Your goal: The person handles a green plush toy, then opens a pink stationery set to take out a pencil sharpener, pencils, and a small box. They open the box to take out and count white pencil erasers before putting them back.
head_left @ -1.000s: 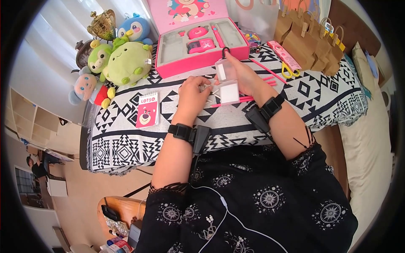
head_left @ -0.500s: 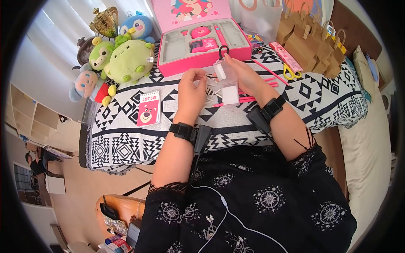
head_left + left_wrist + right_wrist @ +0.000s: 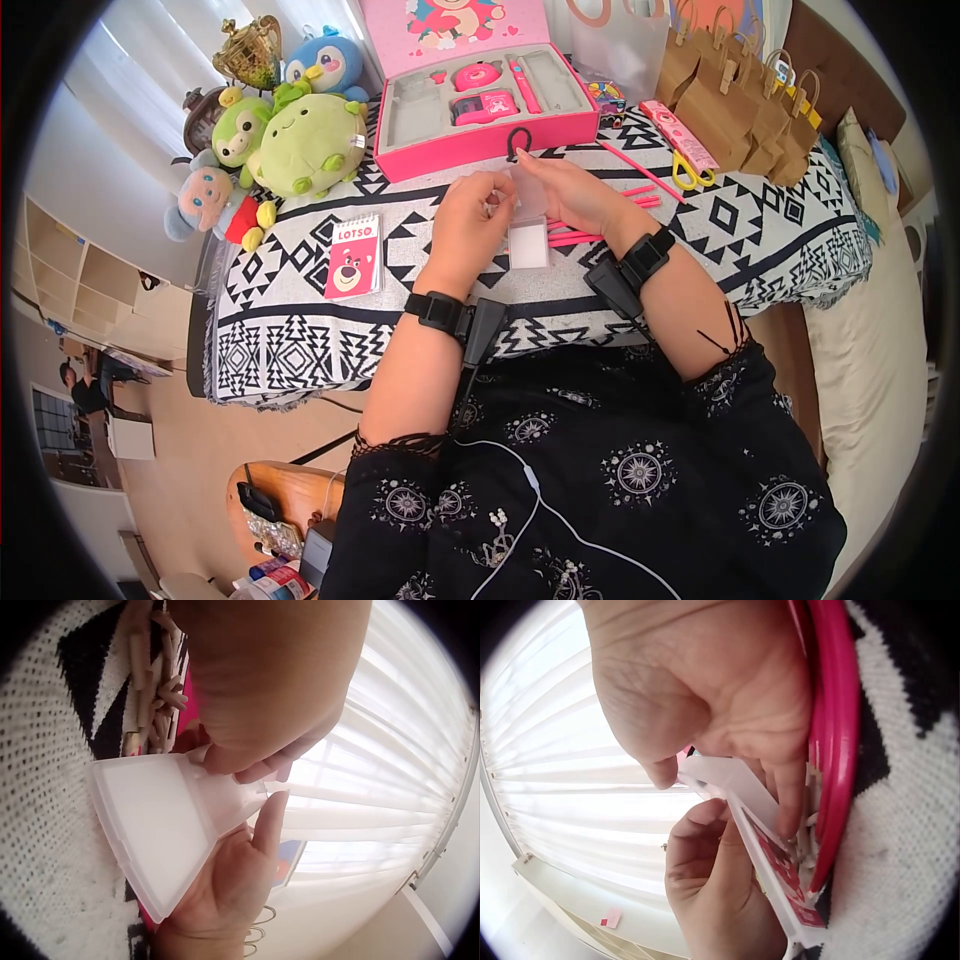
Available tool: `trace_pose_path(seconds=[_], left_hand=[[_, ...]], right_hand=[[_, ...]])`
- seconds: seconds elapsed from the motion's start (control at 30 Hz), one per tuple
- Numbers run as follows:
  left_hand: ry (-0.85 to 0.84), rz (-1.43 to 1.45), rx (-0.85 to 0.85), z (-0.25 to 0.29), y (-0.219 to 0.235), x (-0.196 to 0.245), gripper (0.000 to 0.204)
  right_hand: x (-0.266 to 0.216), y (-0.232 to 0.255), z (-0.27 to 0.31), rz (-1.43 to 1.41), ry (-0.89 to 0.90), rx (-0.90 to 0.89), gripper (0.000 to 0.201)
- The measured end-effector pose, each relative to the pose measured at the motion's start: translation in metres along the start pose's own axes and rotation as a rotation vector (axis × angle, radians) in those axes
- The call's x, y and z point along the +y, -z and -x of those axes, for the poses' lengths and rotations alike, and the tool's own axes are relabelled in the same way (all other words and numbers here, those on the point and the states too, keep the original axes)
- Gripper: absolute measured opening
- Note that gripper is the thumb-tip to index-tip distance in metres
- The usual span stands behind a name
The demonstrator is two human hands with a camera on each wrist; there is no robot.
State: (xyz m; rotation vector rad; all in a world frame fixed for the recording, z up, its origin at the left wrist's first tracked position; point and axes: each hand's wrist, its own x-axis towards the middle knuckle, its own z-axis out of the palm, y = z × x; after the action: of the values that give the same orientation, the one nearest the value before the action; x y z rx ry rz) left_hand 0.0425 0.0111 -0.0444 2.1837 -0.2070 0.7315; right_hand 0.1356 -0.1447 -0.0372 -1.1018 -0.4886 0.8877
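A clear hinged plastic case [image 3: 530, 243] stands opened out in front of me, with a white panel in its lower half and a pink label on its outer side [image 3: 784, 874]. My right hand [image 3: 578, 195] grips its upper half, thumb on one side and fingers on the other. My left hand [image 3: 472, 220] has its curled fingertips at the upper half's inner side; I cannot tell whether anything is between them. Several short whitish sticks [image 3: 161, 694] lie heaped on the patterned cloth [image 3: 60, 802] beside the case. Long pink sticks [image 3: 575, 239] lie by the right hand.
Behind the hands stands an open pink gift box [image 3: 420, 158] with pink items in its tray. A LOTSO notepad [image 3: 352, 262] lies at left, plush toys [image 3: 310, 147] beyond it. Yellow-handled scissors [image 3: 690, 172] and brown paper bags [image 3: 720, 100] are at right.
My left hand lifted off the stick heap, then moved right to the case. The case has shifted slightly left and nearer, still in my right hand, and now covers the sticks from the head view.
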Motion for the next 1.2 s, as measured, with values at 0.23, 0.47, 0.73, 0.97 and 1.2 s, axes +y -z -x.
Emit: trace_pose_path(seconds=[0.23, 0.47, 0.73, 0.97, 1.2], left_hand=[[-0.055, -0.061, -0.052, 0.000, -0.001, -0.004, 0.015], [0.045, -0.043, 0.183, -0.002, 0.006, 0.006, 0.024], [0.025, -0.357, -0.073, 0.008, -0.005, -0.019, 0.024], [0.099, -0.262, -0.078, 0.005, -0.002, -0.017, 0.018], [0.115, -0.188, -0.055, 0.004, -0.003, -0.018, 0.014]], right_hand=[[0.001, 0.001, 0.000, -0.022, 0.008, -0.028, 0.053], [-0.009, -0.001, 0.001, -0.046, 0.044, 0.098, 0.058], [-0.009, 0.004, -0.002, -0.016, 0.070, 0.295, 0.060], [-0.010, 0.002, -0.001, 0.001, 0.069, 0.297, 0.059], [-0.007, 0.006, -0.004, -0.014, 0.076, 0.277, 0.059]])
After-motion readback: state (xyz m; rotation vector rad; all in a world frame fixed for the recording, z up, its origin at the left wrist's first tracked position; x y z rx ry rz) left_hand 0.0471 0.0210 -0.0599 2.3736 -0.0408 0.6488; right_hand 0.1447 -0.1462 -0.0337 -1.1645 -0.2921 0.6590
